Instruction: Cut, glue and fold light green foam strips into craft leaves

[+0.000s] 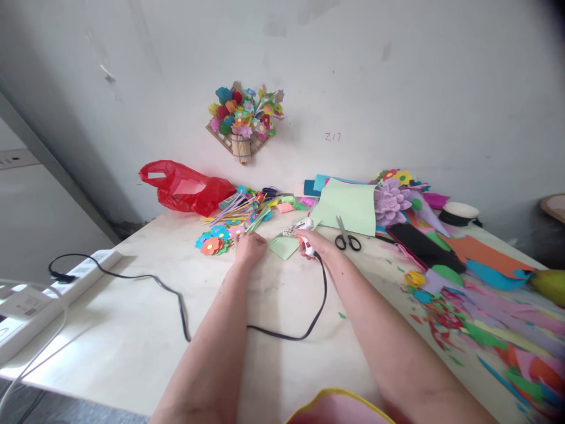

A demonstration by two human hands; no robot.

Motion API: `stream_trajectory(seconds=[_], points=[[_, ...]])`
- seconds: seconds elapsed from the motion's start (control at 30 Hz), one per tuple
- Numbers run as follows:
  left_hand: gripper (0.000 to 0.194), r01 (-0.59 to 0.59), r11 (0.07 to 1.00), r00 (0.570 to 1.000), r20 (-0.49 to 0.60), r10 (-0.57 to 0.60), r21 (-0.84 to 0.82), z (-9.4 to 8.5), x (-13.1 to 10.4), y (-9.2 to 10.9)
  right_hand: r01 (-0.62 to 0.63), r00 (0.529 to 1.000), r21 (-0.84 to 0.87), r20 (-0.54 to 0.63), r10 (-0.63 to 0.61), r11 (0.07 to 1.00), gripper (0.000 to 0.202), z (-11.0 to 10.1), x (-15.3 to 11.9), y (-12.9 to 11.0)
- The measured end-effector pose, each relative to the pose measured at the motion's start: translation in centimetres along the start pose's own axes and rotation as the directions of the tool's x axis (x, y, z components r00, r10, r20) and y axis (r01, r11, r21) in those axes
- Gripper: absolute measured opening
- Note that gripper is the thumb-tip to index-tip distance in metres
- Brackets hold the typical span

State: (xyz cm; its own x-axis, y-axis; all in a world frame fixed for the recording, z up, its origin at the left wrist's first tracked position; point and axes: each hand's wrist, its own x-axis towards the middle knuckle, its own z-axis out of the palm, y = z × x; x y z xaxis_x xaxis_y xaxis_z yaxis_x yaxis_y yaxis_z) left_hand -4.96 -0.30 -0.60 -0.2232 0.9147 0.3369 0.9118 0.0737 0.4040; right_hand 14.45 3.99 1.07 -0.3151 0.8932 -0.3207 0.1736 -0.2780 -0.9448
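Pale table [132,318] with flowers [212,245] cut at left, green paper [285,248] seemingly unfinished, right hand [314,241] clasping glue gun [305,224], left hand [251,249] grip indiscernible.

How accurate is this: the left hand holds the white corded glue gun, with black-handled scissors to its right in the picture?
One error: in the head view, the right hand, not the left hand, holds the white corded glue gun; black-handled scissors do lie to its right.

Both forearms [220,318] are bare; pink clothing [342,410] edged with yellow shows below.
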Motion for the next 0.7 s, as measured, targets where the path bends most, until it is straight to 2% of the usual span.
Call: stream_trajectory(seconds=[0.37, 0.7], points=[[0.016, -0.004, 0.999, 1.0, 0.024, 0.005, -0.032, -0.3, 0.0, -0.3, 0.012, 0.99, 0.034, -0.141, -0.007, 0.999, 0.039, -0.5, 0.2, -0.1], [0.016, -0.015, 1.0, 1.0, 0.02, 0.016, -0.027, 0.0, 0.2, -0.6, -0.011, 0.994, -0.011, -0.108, 0.009, 1.0, 0.041, 0.1, -0.6, -0.5]])
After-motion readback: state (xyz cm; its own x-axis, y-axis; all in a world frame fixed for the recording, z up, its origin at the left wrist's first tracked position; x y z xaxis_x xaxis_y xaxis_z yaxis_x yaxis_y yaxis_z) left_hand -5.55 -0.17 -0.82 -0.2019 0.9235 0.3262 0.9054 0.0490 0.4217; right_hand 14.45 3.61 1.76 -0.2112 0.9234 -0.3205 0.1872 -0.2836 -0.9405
